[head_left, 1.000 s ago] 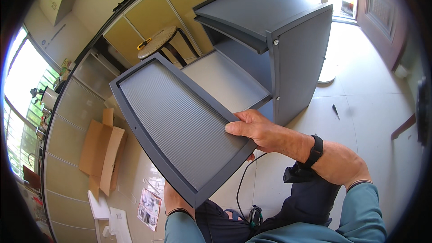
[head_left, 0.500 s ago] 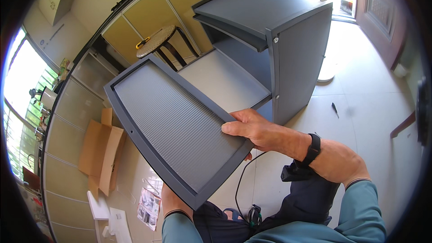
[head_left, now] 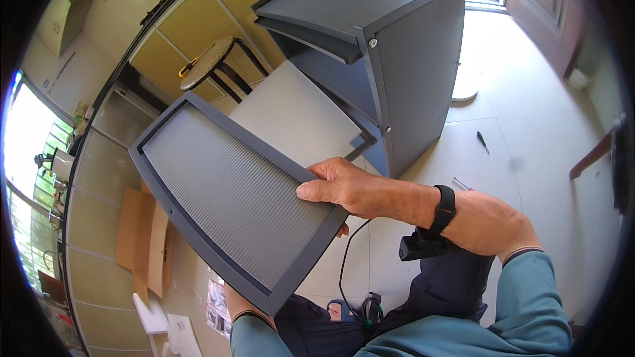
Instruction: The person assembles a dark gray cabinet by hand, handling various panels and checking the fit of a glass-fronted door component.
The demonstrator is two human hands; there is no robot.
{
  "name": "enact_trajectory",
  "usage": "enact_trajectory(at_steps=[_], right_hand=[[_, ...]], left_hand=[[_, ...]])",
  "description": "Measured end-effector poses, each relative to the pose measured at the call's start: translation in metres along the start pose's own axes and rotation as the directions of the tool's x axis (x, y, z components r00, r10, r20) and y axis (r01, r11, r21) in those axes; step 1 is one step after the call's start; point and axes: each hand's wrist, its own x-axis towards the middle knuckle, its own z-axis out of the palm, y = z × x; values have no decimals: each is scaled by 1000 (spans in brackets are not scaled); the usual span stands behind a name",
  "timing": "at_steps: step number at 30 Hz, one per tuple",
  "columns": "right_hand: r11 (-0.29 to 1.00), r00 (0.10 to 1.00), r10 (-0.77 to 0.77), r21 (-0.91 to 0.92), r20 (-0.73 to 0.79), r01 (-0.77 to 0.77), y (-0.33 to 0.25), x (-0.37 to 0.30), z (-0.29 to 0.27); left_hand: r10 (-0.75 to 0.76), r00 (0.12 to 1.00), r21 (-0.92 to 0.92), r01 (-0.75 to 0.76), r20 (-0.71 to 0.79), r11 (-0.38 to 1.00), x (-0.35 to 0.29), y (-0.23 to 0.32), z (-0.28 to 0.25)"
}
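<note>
A dark grey framed panel (head_left: pixel 228 192) with a ribbed, translucent inset is held up at a slant in front of me. My right hand (head_left: pixel 340 186) grips its right end, thumb on the front face and other fingers behind it. My left forearm (head_left: pixel 245 304) goes up behind the panel's lower edge, and the panel hides the left hand. Beyond the panel stands a dark grey cabinet (head_left: pixel 417 73) with an open front. A pale, dark-edged panel (head_left: pixel 284 116) extends from its opening, partly covered by the one I hold.
A stool (head_left: pixel 210 65) with a yellow-handled tool stands by the cupboards. On the floor are an open cardboard box (head_left: pixel 142 241), white foam pieces (head_left: pixel 182 334), printed sheets (head_left: pixel 218 307) and a dark screwdriver (head_left: pixel 482 141). A black cable (head_left: pixel 342 277) hangs near my legs.
The whole scene has shifted left and slightly up in view. The held panel stays in my right hand at much the same slant. A second screwdriver now shows beside my right forearm.
</note>
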Motion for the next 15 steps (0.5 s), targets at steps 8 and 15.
enact_trajectory(at_steps=[8,15], right_hand=[[998,999,-35,-45,-14,34,-9,-3,4],[981,989,-117,-168,-89,101,-23,-10,-3]], left_hand=[[39,997,67,-35,-60,997,9,8,-18],[197,963,297,-137,-182,945,16,44,-55]])
